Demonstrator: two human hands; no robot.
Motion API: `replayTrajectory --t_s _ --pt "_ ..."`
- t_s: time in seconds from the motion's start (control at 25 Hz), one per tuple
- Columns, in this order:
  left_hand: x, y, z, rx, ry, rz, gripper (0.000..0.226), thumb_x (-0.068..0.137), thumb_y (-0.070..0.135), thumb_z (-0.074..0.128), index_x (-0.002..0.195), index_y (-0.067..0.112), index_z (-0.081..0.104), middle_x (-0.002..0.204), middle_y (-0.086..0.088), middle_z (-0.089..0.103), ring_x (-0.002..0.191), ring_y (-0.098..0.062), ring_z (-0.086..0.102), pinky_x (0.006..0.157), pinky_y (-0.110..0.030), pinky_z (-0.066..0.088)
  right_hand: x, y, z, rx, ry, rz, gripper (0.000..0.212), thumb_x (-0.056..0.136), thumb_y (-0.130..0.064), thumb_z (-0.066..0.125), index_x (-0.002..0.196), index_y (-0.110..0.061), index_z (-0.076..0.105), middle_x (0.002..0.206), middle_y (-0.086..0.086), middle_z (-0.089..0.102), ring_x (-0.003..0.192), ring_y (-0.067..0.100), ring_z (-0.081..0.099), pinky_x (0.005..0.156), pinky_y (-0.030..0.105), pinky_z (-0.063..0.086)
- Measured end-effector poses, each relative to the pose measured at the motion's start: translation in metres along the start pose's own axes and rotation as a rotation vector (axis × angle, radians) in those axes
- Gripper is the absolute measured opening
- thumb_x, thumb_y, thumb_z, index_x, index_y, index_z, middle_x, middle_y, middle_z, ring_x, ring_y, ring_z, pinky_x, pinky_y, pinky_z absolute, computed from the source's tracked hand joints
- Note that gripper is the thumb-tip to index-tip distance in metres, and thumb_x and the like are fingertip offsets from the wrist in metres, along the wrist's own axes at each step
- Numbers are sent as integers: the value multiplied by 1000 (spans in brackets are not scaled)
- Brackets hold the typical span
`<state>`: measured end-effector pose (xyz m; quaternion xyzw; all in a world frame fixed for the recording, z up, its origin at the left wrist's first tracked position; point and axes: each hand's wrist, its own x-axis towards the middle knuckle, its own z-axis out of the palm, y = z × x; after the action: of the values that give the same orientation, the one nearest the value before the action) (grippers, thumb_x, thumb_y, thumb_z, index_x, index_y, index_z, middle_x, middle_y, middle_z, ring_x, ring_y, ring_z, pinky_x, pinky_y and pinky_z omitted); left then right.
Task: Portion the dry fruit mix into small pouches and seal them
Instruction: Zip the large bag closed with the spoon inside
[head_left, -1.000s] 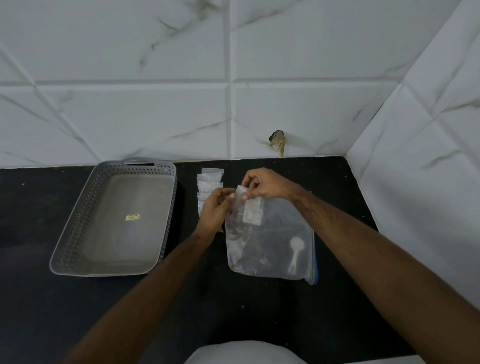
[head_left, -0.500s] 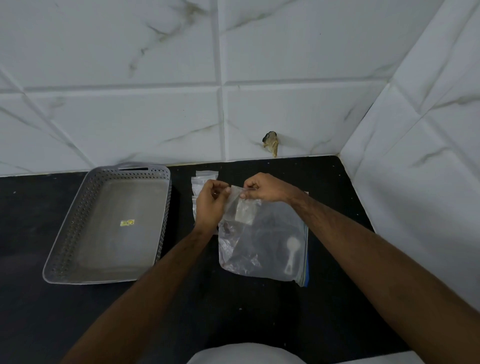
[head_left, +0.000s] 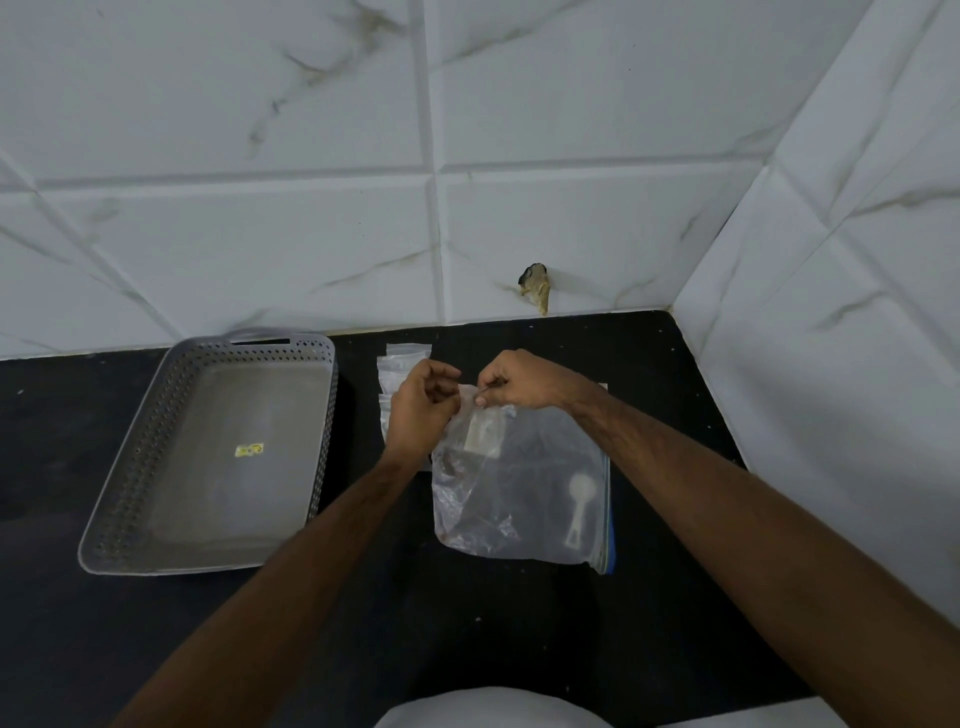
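A small clear pouch hangs between my hands above the black counter. My left hand pinches its top left edge and my right hand pinches its top right edge. Beneath it lies a large clear zip bag with dark dry fruit mix at its left side and a white plastic spoon inside at the right. A small stack of empty clear pouches lies behind my left hand, partly hidden by it.
A grey perforated plastic tray stands at the left with a yellow sticker on its floor. White marble-look tiles close off the back and the right side. The black counter runs toward me.
My hands have stayed at the top of the small pouch, with the left hand shifting slightly closer to the right. The view has drifted a little.
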<state>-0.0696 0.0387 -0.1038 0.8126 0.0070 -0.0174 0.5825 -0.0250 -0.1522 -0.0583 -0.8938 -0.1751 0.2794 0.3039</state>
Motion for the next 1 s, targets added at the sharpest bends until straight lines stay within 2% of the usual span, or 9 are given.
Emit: replayTrajectory --t_s 0.08,0.2,0.36,0.48,0.56,0.64,0.76,0.88,1.0 --pt "-1 1 1 33 1 24 29 89 0 71 111 16 63 91 5 70 82 2 66 73 -13 54 1 -2 3 -44 1 -8 14 94 -19 69 99 -8 77 94 7 73 88 20 68 75 30 49" --pt "1 0 1 86 3 36 30 88 0 71 110 17 60 88 6 68 77 2 64 69 -10 50 3 -5 6 -62 -16 -21 13 95 -16 68 98 -5 75 96 11 72 89 21 66 76 28 47" --pt "-1 -2 4 160 -1 75 31 90 -12 55 113 8 54 94 1 60 82 -6 58 69 -9 46 2 -3 11 39 5 -17 14 96 -19 67 97 -7 74 97 12 73 93 27 68 85 39 54" --pt "-5 -1 9 201 -40 144 32 91 -15 46 112 8 46 94 1 53 82 -8 54 70 -11 46 1 -4 13 92 33 -10 14 96 -20 67 96 -8 74 95 9 73 88 25 68 82 37 53" --pt "-5 -2 11 235 -74 187 31 92 -14 45 108 12 41 91 5 49 79 -6 51 68 -11 45 1 -4 11 101 19 7 11 97 -20 67 92 -13 73 89 0 70 81 13 64 76 29 50" --pt "-4 -4 11 270 -106 248 30 92 -12 46 106 13 40 90 3 49 77 -8 51 67 -15 44 1 -5 8 54 -18 29 8 97 -20 66 95 -17 73 92 -3 71 86 11 65 79 27 49" --pt "-6 -8 10 342 -163 301 25 90 -4 46 108 12 42 94 -5 53 79 -18 55 68 -28 48 2 -5 3 -66 -85 43 16 97 -21 66 109 -12 73 104 1 71 96 18 66 84 32 52" --pt "0 -15 -5 368 -143 141 34 91 -9 47 110 19 43 94 -1 53 80 -15 56 66 -29 48 -5 9 -11 -190 -121 91 18 97 -21 65 111 -12 72 101 -2 68 93 16 64 79 30 47" --pt "9 -20 -27 300 -105 -24 22 100 3 54 104 24 53 103 3 61 88 -14 64 70 -28 54 -16 26 -25 -102 -126 94 15 97 -21 66 104 -11 74 96 1 71 86 11 63 79 29 47"
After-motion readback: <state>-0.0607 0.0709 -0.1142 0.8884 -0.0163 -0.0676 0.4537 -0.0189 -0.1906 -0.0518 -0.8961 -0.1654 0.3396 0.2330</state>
